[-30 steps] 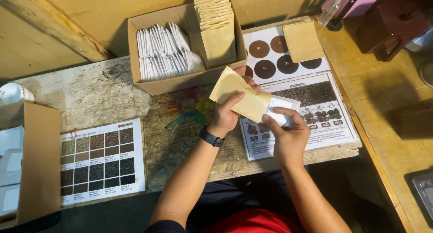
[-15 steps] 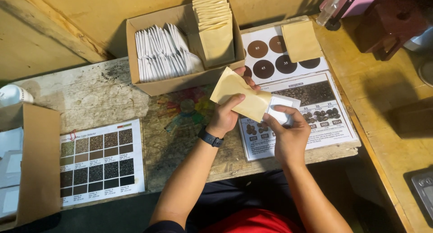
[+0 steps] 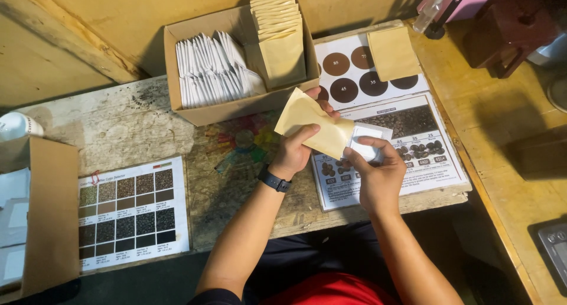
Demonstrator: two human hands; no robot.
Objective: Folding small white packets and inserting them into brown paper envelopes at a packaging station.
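Note:
My left hand grips a tan paper envelope, tilted, with its open end toward the right. My right hand pinches a small white packet whose left end sits inside the envelope's mouth. Both hands hover over a printed sheet with pictures of dark beans. Behind them an open cardboard box holds a row of white packets and a stack of tan envelopes. A black watch is on my left wrist.
A sheet with brown circles lies behind, with a loose tan envelope on it. A colour chart of brown squares lies left, beside another cardboard box. A yellow wooden bench runs along the right.
The white packet has slid a little further into the tan envelope. Both hands stay in nearly the same place.

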